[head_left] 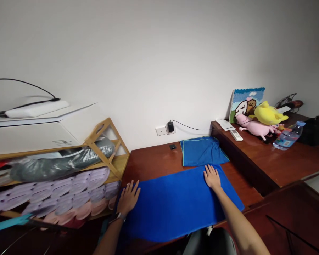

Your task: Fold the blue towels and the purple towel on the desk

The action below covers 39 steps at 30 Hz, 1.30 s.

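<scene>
A bright blue cloth [175, 202] lies spread over the brown wooden desk [149, 159], its front edge reaching the desk's front. My left hand [128, 199] rests flat at the cloth's left edge, fingers spread, holding nothing. On the cloth's upper right part lies my right hand [212, 176], palm down with its fingers slightly apart. Just behind it, a darker blue cloth [202, 151] with a light green border lies somewhat wrinkled near the wall.
Left of the desk stands a wooden rack [119, 164] with several slippers. A raised surface [281, 166] at the right bears plush toys [257, 127], a bottle [289, 136] and a remote [236, 135]. A black plug [170, 126] sits in the wall socket.
</scene>
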Each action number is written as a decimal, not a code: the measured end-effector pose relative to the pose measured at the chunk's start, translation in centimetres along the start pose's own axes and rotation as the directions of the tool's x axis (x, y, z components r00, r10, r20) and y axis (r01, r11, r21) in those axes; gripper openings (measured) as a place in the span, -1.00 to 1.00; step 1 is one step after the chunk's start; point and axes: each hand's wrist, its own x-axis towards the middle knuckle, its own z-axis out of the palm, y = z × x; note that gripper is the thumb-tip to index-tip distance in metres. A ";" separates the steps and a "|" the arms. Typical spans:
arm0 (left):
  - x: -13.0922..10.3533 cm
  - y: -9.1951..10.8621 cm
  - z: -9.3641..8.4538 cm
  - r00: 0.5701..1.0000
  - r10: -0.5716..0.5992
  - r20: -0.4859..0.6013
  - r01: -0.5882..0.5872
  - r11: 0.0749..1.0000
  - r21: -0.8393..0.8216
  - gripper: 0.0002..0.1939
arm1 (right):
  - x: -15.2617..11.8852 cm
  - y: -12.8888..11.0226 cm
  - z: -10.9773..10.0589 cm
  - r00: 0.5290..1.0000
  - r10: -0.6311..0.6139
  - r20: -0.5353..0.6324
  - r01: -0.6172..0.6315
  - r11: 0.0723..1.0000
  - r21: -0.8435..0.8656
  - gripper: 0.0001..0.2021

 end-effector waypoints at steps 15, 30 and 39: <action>-3.5 3.5 -3.8 0.999 -0.014 -0.051 0.009 0.995 -0.104 -0.42 | -4.3 -2.6 0.3 0.999 -0.052 -0.016 0.052 0.999 0.006 -0.36; -20.9 3.6 -8.9 0.856 -0.505 -0.111 0.457 0.839 -0.296 -0.37 | -11.6 1.3 3.6 0.996 -0.029 -0.089 0.020 0.995 -0.098 -0.34; -21.4 0.5 -9.3 0.707 -0.677 0.207 0.576 0.380 -0.724 -0.39 | -11.6 0.5 2.9 0.999 0.014 -0.052 -0.019 0.996 -0.089 -0.33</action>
